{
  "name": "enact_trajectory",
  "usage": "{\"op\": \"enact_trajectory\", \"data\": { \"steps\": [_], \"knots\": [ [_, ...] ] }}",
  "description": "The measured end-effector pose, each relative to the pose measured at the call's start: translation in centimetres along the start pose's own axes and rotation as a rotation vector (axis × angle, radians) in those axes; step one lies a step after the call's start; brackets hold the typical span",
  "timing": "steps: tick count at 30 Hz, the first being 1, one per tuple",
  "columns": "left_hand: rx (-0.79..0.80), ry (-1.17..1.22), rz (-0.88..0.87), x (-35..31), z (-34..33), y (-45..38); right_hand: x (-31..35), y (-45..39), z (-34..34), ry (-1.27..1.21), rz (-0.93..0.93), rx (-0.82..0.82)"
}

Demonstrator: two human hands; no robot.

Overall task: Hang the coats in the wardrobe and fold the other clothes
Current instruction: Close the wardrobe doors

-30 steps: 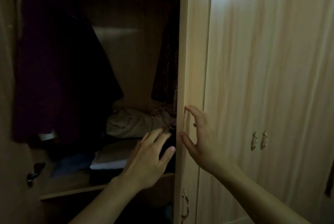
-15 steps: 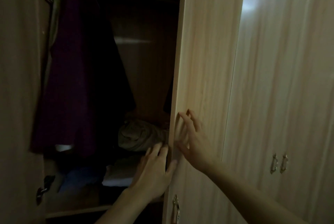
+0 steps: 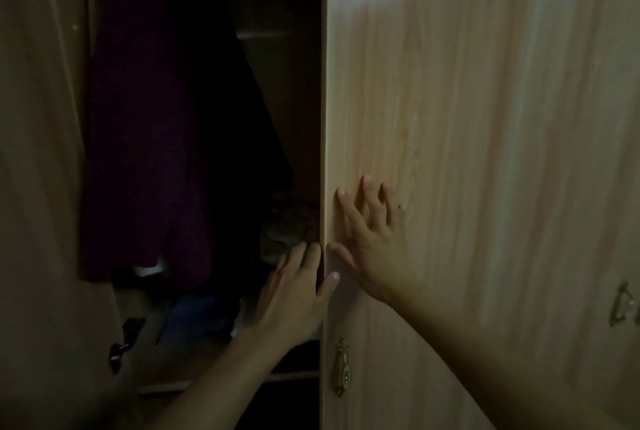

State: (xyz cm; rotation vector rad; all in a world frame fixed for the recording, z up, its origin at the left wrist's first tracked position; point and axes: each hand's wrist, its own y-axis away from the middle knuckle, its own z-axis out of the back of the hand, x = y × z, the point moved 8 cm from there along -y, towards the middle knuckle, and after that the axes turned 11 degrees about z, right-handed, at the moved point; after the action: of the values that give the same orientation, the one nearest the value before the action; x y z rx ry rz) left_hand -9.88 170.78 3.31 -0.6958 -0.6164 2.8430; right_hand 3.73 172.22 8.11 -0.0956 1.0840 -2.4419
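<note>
Left of centre in the frame, our left hand [image 3: 294, 294] wraps the free edge of the wardrobe door [image 3: 450, 152], thumb on the front face and fingers reaching behind it. Our right hand [image 3: 372, 239] lies flat on the door's front, fingers spread and straight, holding nothing. In the upper left a dark maroon coat [image 3: 149, 138] hangs inside the wardrobe, with folded clothes [image 3: 201, 318] dim below it. We judge the coat soft, limp and fairly heavy; it is best taken at the shoulders or by its hanger, which we cannot see clearly.
</note>
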Motion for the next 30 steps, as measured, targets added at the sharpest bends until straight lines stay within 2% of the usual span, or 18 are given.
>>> {"op": "enact_trajectory", "data": {
  "steps": [5, 11, 15, 22, 26, 30],
  "knots": [
    [0.003, -0.017, -0.002, 1.4, -1.1, -2.6, -0.8, -2.0, -3.6, 0.033, 0.003, -0.025],
    [0.024, 0.093, 0.058, 3.7, -2.9, -7.2, -2.1, -5.3, -7.8, 0.074, -0.003, -0.019],
    [0.011, 0.143, 0.045, 4.7, -4.2, -9.8, -3.1, -6.1, -9.6, 0.101, -0.013, -0.079],
    [-0.06, 0.173, 0.022, 4.7, -4.8, -11.3, -3.0, -6.1, -9.6, 0.144, 0.018, -0.159],
    [-0.006, 0.146, 0.067, 5.1, -5.1, -10.7, -2.9, -6.0, -9.4, 0.117, 0.023, -0.149],
    [0.06, 0.249, 0.139, 5.4, -4.5, -10.2, -2.9, -6.2, -9.3, 0.073, 0.018, -0.066]
  ]
}}
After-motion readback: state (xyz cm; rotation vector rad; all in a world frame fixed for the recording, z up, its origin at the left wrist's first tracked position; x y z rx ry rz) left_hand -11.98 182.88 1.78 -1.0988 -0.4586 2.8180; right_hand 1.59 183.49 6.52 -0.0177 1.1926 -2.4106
